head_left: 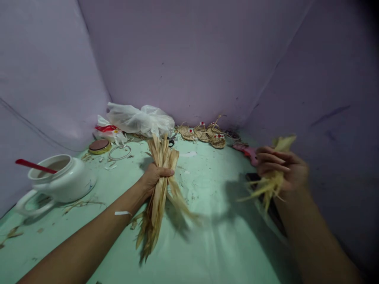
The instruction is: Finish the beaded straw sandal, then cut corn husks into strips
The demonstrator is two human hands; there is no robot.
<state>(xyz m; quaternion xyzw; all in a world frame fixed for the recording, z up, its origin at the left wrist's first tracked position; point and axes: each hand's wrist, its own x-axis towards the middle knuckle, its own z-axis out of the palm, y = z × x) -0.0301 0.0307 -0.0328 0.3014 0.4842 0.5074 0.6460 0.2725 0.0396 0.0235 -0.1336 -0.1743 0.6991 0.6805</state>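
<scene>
My left hand (154, 176) grips a thick bundle of dried straw-coloured husk strips (158, 197) around its middle, held upright above the pale green surface (207, 236). The strips fan out above and below the fist. My right hand (281, 169), blurred, is closed on a smaller bunch of husk strips (271, 185) off to the right, apart from the big bundle.
A white ceramic pot (63, 181) with a red stick in it stands at the left. A crumpled clear plastic bag (142, 120), a round tin lid (99, 146), a wire ring (119, 152) and small woven straw pieces (207, 134) lie along the lilac wall. A pink object (247, 152) lies near the right hand.
</scene>
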